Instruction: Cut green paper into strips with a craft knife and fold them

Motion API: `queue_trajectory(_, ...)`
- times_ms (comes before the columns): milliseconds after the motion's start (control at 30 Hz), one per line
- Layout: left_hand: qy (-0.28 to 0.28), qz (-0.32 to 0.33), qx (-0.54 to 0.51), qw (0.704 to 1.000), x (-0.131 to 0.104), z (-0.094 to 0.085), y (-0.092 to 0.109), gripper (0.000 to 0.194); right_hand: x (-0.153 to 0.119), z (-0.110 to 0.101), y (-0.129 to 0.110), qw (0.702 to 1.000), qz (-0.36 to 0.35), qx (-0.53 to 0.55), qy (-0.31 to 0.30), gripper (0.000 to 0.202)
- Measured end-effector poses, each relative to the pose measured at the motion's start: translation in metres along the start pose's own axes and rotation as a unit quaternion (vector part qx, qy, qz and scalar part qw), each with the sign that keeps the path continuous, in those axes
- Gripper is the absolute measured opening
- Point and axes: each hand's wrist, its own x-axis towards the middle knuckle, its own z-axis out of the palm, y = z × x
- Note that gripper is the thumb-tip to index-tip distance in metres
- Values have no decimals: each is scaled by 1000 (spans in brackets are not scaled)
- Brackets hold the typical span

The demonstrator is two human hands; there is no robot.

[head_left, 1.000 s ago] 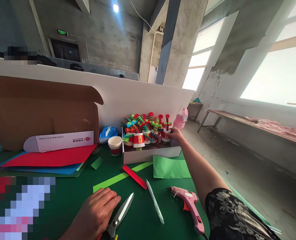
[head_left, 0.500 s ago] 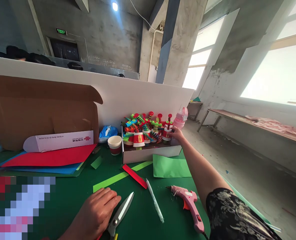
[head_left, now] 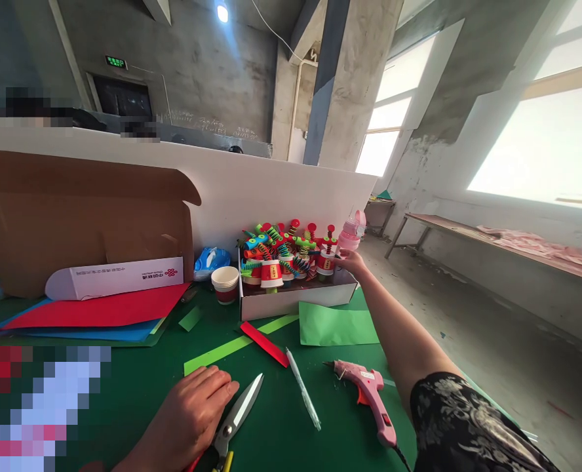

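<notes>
My left hand (head_left: pixel 196 406) rests palm down on the green table, its fingers curled together beside a pair of scissors (head_left: pixel 242 408). Nothing shows in those fingers, though the palm is hidden. My right hand (head_left: pixel 352 261) reaches far forward to a white box (head_left: pixel 298 305). Its fingertips are at the side of the rightmost paper-cup toy (head_left: pixel 326 263), with the fingers apart and not wrapped round it; whether they still touch is unclear. Several more paper-cup toys (head_left: pixel 272 273), with coiled paper springs, crowd the box. A pink bottle (head_left: pixel 352 231) stands just behind my right hand.
A pink glue gun (head_left: pixel 369 393), a pen (head_left: pixel 303 389), a red strip (head_left: pixel 264 344), a light green strip (head_left: pixel 222 354) and green paper (head_left: pixel 337 324) lie in front. Stacked paper cups (head_left: pixel 225 286) stand left of the box. A brown carton (head_left: pixel 84 223) and red paper (head_left: pixel 99 308) are farther left.
My right hand has drawn slightly right, away from the rightmost paper-cup toy. The left hand keeps its place beside the scissors. The view has shifted a little.
</notes>
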Motion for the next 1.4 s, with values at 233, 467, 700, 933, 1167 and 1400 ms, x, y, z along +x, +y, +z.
queue_trajectory(233,-24,29,12,999,11,-11,2,35,-40,-46,-21,997,-12,32,73,39)
queue_trajectory(467,-49,22,21,998,3,-8,-3,35,-135,-59,-79,975,-137,106,138,33)
queue_trajectory(700,-16,20,54,998,6,-13,-11,30,-300,60,-134,911,-314,238,122,19)
queue_trajectory(933,29,9,86,996,7,-20,-21,32,-346,145,-124,877,-455,156,1,28)
queue_trajectory(1167,26,5,100,995,5,-15,-22,31,-339,132,-121,882,-443,160,-11,25)
queue_trajectory(1400,19,1,97,995,3,-12,-23,30,-339,134,-121,883,-438,164,-24,25)
